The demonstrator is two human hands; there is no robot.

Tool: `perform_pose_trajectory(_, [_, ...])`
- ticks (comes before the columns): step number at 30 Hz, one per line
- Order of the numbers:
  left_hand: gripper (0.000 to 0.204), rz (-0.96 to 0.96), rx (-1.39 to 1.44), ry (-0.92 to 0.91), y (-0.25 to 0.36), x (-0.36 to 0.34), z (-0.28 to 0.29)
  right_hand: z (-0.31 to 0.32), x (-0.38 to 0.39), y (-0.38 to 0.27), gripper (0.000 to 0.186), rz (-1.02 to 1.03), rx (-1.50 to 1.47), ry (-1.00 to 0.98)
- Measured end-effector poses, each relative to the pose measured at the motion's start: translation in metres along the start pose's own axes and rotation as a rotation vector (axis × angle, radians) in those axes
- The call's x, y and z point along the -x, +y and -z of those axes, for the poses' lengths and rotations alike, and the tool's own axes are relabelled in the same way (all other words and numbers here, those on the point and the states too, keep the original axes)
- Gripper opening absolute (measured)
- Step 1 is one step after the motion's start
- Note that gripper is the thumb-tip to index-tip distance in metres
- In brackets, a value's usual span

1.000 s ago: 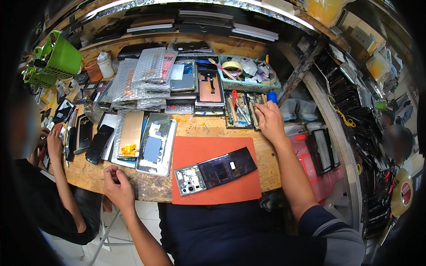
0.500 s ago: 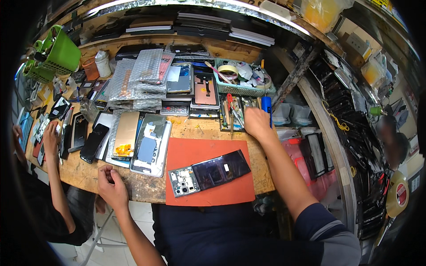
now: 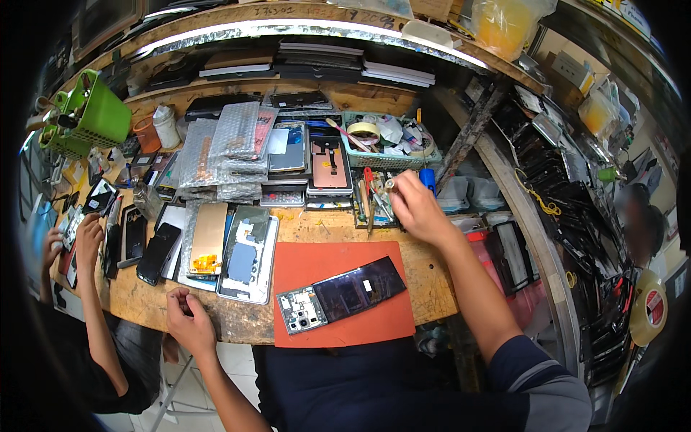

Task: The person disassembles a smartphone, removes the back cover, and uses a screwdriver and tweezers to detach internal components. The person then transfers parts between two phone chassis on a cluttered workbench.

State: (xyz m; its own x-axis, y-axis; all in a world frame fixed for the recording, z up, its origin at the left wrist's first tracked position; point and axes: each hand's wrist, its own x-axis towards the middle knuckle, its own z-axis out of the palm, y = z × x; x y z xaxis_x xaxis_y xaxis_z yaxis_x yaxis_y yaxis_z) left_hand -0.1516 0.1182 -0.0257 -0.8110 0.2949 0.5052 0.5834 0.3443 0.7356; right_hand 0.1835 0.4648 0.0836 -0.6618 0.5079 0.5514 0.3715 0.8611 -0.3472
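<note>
My right hand (image 3: 414, 205) is closed round a tool with a round pale end (image 3: 389, 185), over the black tray of small tools (image 3: 367, 205). My left hand (image 3: 191, 317) rests loosely curled at the bench's front edge, with nothing visible in its fingers. Between them lies an opened phone (image 3: 342, 295), dark screen toward the right and exposed board and cameras at the left, on an orange mat (image 3: 389, 324).
Stacked phones (image 3: 245, 259), bubble-wrapped packs (image 3: 219, 158) and a basket of tape and parts (image 3: 389, 144) crowd the bench (image 3: 324, 230). A co-worker's hands (image 3: 90, 237) handle parts at the left. A wooden post and dark stacked devices (image 3: 547, 144) border the right.
My right hand first moved down among the tools and now sits slightly higher, tilted, with the pale tool end showing. The view has shifted a little. My left hand stays curled.
</note>
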Motion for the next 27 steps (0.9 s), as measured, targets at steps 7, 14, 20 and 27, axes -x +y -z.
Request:
perform_pose_trajectory(7, [0.007, -0.021, 0.031, -0.009, -0.004, 0.000, -0.001, -0.009, 0.009, -0.045, 0.015, -0.082, -0.320, -0.158])
perform_pose_trajectory(14, [0.006, 0.007, 0.037, -0.002, -0.003, 0.000, 0.002, -0.043, 0.001, -0.097, 0.019, -0.386, -0.877, -0.265])
perform_pose_trajectory(20, [0.008, 0.023, 0.160, -0.142, 0.021, 0.004, 0.007, -0.055, 0.000, -0.126, 0.017, -0.043, -0.357, -0.309])
perform_pose_trajectory(27, [0.035, -0.201, 0.445, -0.665, 0.089, 0.036, -0.011, -0.079, 0.005, -0.167, 0.025, 0.159, -0.664, -0.423])
